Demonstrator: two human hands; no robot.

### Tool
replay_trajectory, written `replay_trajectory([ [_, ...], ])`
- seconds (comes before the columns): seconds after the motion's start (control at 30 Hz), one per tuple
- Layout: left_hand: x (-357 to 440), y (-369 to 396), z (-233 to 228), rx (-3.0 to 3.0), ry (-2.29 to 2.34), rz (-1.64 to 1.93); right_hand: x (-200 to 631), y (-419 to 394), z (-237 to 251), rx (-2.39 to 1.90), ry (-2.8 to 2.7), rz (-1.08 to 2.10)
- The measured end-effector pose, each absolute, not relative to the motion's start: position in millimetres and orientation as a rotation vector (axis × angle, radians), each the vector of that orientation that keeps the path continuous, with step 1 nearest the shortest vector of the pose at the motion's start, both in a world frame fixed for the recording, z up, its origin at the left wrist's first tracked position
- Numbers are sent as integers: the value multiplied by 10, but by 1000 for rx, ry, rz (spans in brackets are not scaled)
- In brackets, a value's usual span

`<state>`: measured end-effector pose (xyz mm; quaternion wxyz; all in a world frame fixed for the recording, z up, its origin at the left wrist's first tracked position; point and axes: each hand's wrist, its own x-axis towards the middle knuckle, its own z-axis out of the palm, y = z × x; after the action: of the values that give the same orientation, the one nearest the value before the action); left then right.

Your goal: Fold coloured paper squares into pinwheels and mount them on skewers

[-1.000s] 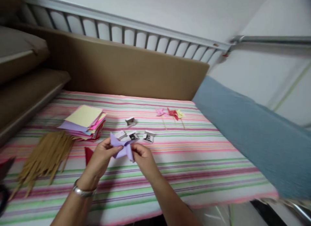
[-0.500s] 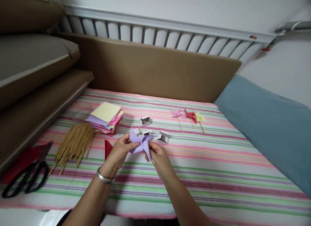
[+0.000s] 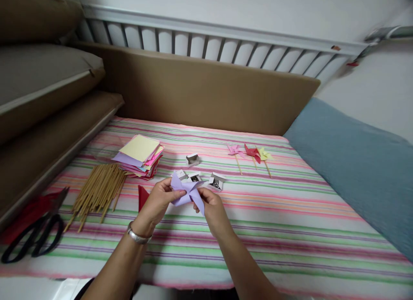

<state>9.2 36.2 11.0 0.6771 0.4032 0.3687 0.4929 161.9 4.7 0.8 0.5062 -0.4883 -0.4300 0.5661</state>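
A light purple paper pinwheel (image 3: 187, 192) is held up between both hands over the striped cloth. My left hand (image 3: 158, 202) pinches it from the left, its thumb lying near the centre of the blades. On the other side, my right hand (image 3: 211, 205) is closed at the pinwheel's right edge, some fingers hidden behind the paper; whether a stick is in them I cannot see. Just beyond lie small white boxes, one box (image 3: 217, 183) with dark metal bits inside and another box (image 3: 192, 160) farther back. A folded red paper piece (image 3: 142, 196) shows beside my left wrist.
Left of the hands are a bundle of thin wooden sticks (image 3: 97, 190), a stack of coloured paper squares (image 3: 138, 148) and black-handled scissors (image 3: 47, 231). A pink pinwheel (image 3: 236, 150), a red pinwheel (image 3: 252, 153) and a yellow pinwheel (image 3: 264, 154) lie at the right. A brown board (image 3: 206, 91) stands behind.
The purple pinwheel has turned and tilted slightly in my hands, its lower blade swinging right. The yellowish stick end seen below it earlier is now out of sight. Both hands keep their hold.
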Motion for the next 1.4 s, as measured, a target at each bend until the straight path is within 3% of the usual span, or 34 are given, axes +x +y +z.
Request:
replay_trajectory([
  [0.27, 92, 344, 89, 829, 775, 1070, 1681, 68, 47, -1065, -753, 1453],
  [1.0, 192, 309, 21, 1017, 914, 1003, 1655, 82, -84, -1191, -1030, 1279],
  [1.4, 208, 312, 13, 1057, 943, 1023, 1661, 49, -24, -1136, -1093, 1332],
])
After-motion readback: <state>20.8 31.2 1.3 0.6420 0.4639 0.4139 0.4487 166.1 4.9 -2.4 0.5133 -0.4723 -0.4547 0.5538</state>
